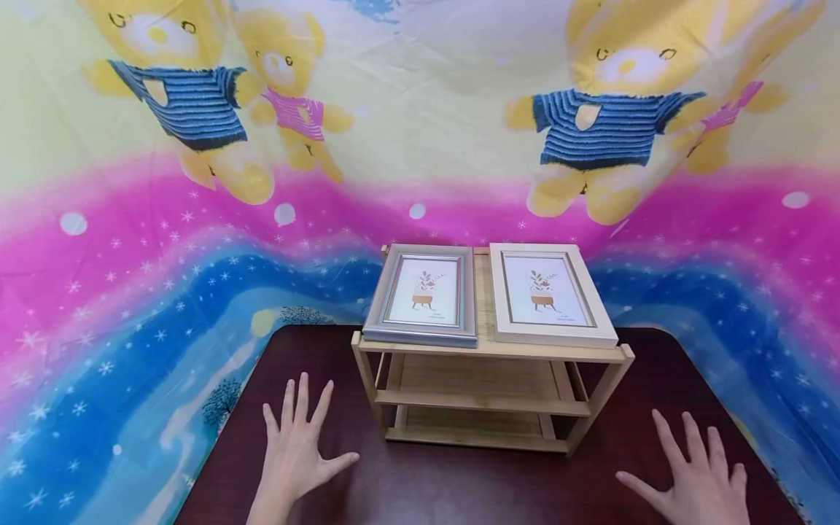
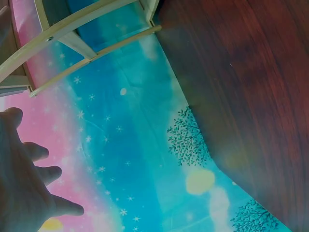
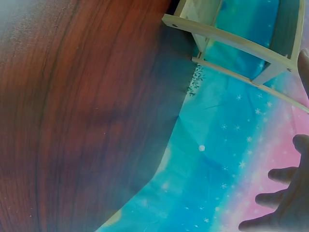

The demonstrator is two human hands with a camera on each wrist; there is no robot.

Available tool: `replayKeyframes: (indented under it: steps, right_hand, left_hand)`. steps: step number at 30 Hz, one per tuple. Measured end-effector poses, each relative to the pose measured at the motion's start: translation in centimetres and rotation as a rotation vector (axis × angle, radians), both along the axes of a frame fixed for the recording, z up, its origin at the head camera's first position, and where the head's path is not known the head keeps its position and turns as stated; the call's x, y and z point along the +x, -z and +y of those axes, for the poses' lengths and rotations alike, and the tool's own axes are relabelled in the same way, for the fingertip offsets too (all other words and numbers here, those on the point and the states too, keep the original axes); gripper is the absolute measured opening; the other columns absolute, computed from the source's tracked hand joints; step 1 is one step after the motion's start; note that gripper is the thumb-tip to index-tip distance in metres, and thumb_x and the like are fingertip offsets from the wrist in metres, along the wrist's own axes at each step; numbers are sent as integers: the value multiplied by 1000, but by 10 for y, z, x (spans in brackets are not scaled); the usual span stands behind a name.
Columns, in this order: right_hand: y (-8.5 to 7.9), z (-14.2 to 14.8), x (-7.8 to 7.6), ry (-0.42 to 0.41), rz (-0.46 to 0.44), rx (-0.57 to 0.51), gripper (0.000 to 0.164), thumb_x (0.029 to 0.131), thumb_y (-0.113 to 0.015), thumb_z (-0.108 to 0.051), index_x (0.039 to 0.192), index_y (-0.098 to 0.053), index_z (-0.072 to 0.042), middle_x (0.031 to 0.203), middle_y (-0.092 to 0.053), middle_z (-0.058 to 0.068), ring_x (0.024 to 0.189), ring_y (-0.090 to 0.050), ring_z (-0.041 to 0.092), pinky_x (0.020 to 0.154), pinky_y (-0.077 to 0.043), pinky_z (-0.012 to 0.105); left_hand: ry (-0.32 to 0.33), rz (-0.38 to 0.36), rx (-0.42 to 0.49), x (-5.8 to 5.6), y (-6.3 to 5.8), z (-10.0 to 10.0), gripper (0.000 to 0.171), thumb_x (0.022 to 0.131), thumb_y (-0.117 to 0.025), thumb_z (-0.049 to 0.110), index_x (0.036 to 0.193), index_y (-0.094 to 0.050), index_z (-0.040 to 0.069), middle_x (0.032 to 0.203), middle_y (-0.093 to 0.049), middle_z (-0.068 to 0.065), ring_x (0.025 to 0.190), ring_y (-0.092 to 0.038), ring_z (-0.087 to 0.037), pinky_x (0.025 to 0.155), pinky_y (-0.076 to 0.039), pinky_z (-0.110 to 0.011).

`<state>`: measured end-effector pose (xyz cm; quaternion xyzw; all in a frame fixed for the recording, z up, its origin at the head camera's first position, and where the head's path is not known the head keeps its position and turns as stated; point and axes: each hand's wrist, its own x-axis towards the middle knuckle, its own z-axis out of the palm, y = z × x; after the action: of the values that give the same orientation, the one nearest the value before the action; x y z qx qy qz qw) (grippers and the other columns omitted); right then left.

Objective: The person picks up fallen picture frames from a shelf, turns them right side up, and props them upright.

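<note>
A light wooden rack [image 1: 472, 402] with several shelf levels stands on the dark table. On its top lie two framed pictures of a potted plant: a silver-grey picture frame [image 1: 423, 295] at the left and a white picture frame [image 1: 551, 295] at the right. My left hand [image 1: 297, 445] hovers to the left of the rack, fingers spread and holding nothing. To the rack's right my right hand [image 1: 698, 474] is spread the same way, with nothing in it. Both hands are apart from the rack. Each wrist view shows spread fingertips and the rack's side.
The dark red-brown table [image 1: 453, 485] has rounded far corners. A patterned cloth [image 1: 420, 146] with teddy bears, pink and blue bands and snowflakes hangs behind the table and down around its sides, close behind the rack.
</note>
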<state>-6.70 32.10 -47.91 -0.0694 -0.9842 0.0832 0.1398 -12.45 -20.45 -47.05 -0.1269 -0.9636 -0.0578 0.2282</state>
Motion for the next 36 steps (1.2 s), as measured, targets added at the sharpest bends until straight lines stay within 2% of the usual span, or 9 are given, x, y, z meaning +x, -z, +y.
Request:
replayKeyframes:
  steps: [6, 13, 17, 21, 26, 30, 33, 36]
  right_hand:
    - [-12, -2, -1, -23, 16, -17, 115, 64, -64, -67, 147, -1, -21, 141, -14, 30, 128, -3, 53, 78, -16, 73]
    - [-32, -6, 1, -82, 97, -62, 112, 65, -69, -59, 148, -7, -16, 139, -20, 33, 130, -5, 50, 86, -21, 69]
    - [-45, -11, 1, -102, 128, -95, 110, 65, -71, -56, 147, -12, -13, 137, -27, 33, 127, -17, 50, 89, -22, 66]
    - [-64, -19, -1, -109, 150, -126, 105, 64, -73, -53, 145, -23, -9, 132, -36, 32, 118, -32, 51, 82, -28, 66]
    - [-89, -29, -5, -129, 191, -159, 86, 66, -75, -48, 132, -44, -3, 117, -50, 31, 102, -45, 50, 73, -35, 63]
    - [-106, -39, -8, -177, 270, -195, 64, 67, -76, -42, 116, -59, -4, 102, -62, 22, 90, -55, 42, 68, -40, 52]
    - [-116, -47, -14, -229, 332, -238, 48, 66, -79, -35, 103, -65, -7, 83, -67, 8, 73, -62, 22, 62, -42, 33]
    - [-124, -55, -22, -292, 371, -285, 36, 65, -80, -27, 95, -68, -10, 69, -63, -6, 58, -57, 2, 56, -37, 18]
  left_hand:
    - [4, -13, 42, -1, -4, 1, 115, 53, -67, 71, 146, -19, 24, 150, -8, -18, 136, -4, -36, 93, -12, -71]
    - [27, -21, 101, -2, -19, 3, 112, 56, -69, 67, 146, -20, 20, 150, -5, -17, 136, -3, -36, 96, -9, -69]
    - [47, -3, 129, -3, -30, 3, 112, 57, -70, 65, 146, -18, 21, 151, -6, -16, 136, -5, -35, 97, -10, -68]
    - [72, 2, 168, -6, -43, 4, 108, 61, -69, 63, 147, -18, 20, 150, -11, -16, 136, -10, -35, 99, -13, -65]
    - [125, 33, 240, -10, -59, 3, 97, 70, -62, 63, 145, -24, 16, 146, -23, -17, 131, -23, -36, 98, -20, -63]
    - [182, 58, 292, -15, -73, 5, 86, 76, -61, 56, 143, -30, 11, 141, -34, -16, 126, -33, -36, 97, -26, -59]
    - [222, 61, 329, -20, -82, 8, 72, 82, -59, 46, 139, -37, 8, 136, -42, -16, 122, -38, -35, 96, -30, -56]
    - [251, 47, 371, -25, -92, 10, 57, 87, -56, 37, 134, -44, 6, 131, -48, -16, 118, -43, -35, 93, -34, -54]
